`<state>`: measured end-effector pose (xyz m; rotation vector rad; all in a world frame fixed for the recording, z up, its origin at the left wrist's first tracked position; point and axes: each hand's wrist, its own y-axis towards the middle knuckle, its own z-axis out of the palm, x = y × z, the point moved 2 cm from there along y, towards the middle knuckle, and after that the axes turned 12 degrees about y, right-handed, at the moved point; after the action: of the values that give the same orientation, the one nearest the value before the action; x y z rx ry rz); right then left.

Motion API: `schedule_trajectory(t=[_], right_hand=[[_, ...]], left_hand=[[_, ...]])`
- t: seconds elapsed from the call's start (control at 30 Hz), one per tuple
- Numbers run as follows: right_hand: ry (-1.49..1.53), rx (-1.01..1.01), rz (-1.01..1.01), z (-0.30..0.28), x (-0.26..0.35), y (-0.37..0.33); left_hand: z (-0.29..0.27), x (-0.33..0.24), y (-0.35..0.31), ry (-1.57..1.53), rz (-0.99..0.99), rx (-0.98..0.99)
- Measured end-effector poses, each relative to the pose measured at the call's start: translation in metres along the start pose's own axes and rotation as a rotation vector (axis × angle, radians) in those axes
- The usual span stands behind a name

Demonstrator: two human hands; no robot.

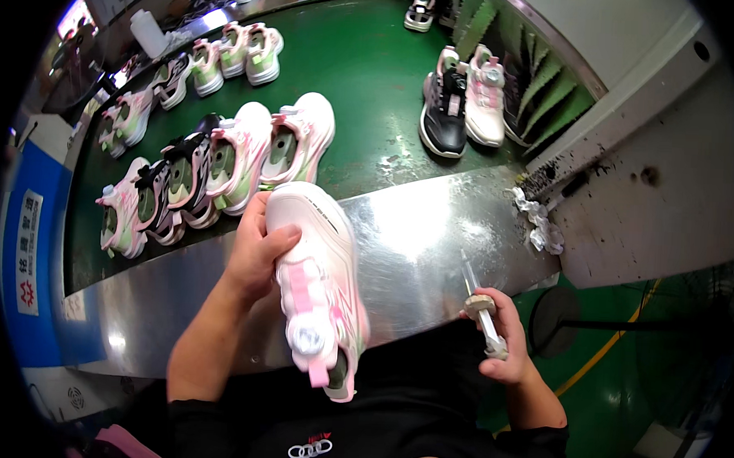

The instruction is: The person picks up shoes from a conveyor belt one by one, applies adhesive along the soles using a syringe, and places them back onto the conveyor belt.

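In the middle of the frame, the left hand is gripping a white and pink shoe, turning it to check. The right hand, lower right, is squeezing a small tool. It probably needs to touch the shoe next.

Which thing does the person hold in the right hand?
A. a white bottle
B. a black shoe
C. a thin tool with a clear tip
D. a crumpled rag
C: the right hand grips a thin tool with a clear tip pointing up over the metal ledge, while the left hand holds the white and pink shoe.
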<state>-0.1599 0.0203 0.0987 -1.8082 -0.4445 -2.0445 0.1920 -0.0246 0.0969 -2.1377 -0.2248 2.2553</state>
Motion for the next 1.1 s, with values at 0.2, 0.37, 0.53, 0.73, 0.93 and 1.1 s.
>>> schedule_trajectory(t=[0.2, 0.37, 0.53, 0.73, 0.93, 1.1], right_hand=[[0.558, 0.228, -0.103, 0.040, 0.037, 0.028], [0.708, 0.391, -0.163, 0.085, 0.064, 0.057], [0.790, 0.545, -0.128, 0.108, 0.078, 0.072], [0.821, 0.527, -0.061, 0.121, 0.082, 0.076], [0.815, 0.493, -0.022, 0.124, 0.077, 0.078], [0.813, 0.489, -0.045, 0.126, 0.076, 0.075]], left_hand=[[-0.005, 0.016, -0.036, -0.468, 0.117, 0.005], [-0.008, 0.010, -0.047, -0.512, 0.161, 0.134], [-0.008, 0.011, -0.047, -0.378, 0.240, 0.204], [-0.005, 0.003, -0.049, -0.387, 0.418, 0.334], [-0.003, -0.001, -0.051, -0.372, 0.457, 0.360], [-0.003, -0.002, -0.055, -0.393, 0.443, 0.363]])
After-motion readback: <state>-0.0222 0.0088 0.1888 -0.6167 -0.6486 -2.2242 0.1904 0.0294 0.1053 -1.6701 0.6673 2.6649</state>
